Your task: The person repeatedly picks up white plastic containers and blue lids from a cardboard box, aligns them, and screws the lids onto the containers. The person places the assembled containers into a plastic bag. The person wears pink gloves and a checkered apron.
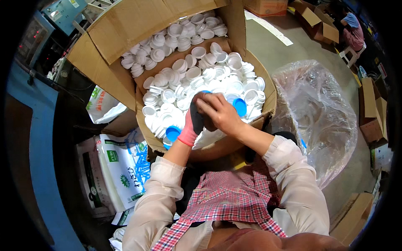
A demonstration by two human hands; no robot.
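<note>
My left hand (196, 117), in a pink glove with a dark palm, meets my bare right hand (222, 112) above a heap of white plastic caps (167, 96). Both hands are closed, fingers pressed together. A sliver of a blue cap (205, 91) shows at the top of my fingers, between the two hands; most of it is hidden. The caps fill a cardboard box (266, 100) in front of me. Among the white ones lie a blue cap (239, 107) right of my hands and another blue cap (173, 133) near my left wrist.
Raised cardboard flaps (155, 29) stand at the box's far side, with more white caps behind a divider. A clear plastic bag (322, 113) spreads on the right. White printed sacks (121, 167) lie left, beside a blue machine frame (42, 138). A person (353, 31) sits far right near open cartons (316, 23).
</note>
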